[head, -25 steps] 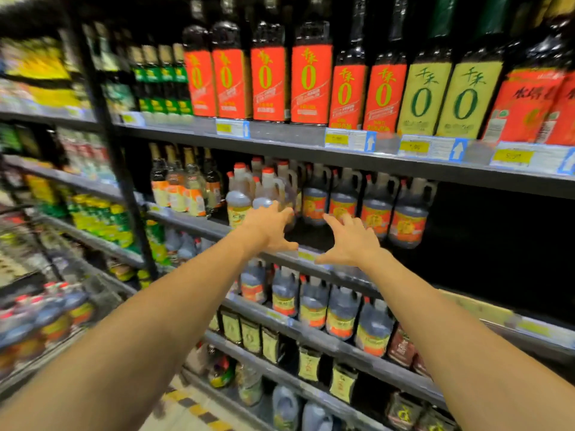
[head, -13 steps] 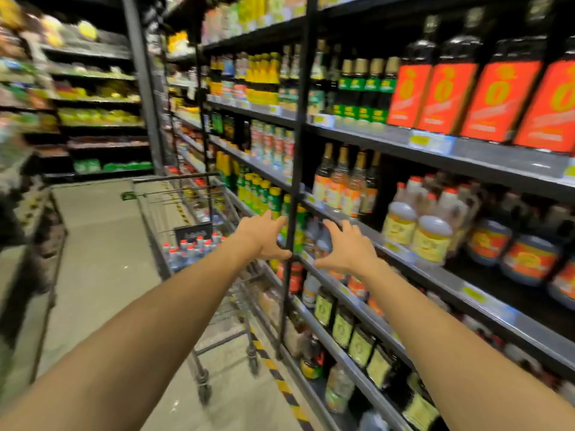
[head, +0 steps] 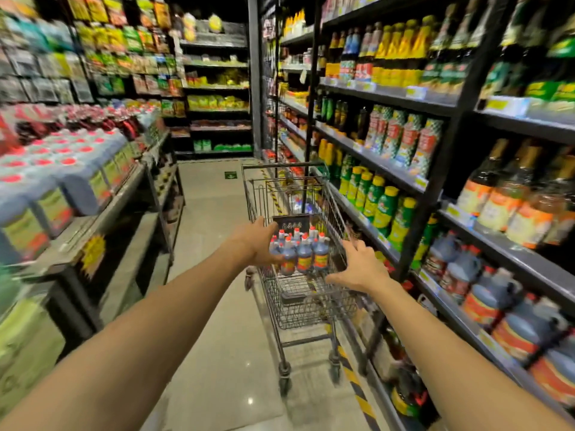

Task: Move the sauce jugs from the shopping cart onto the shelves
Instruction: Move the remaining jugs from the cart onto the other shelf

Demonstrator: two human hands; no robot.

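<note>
Between my fingers: sauce jugs (head: 303, 258) in shopping cart (head: 311, 306). Left hand (head: 259, 244) fingers loosely spread beside jugs, contact I cannot tell; right hand (head: 361, 270) fingers spread, holding nothing.

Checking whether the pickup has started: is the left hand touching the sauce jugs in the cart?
Cannot tell. In the head view the left hand overlaps the left edge of the sauce jugs, but one blurred view shows neither contact nor gap.
</note>
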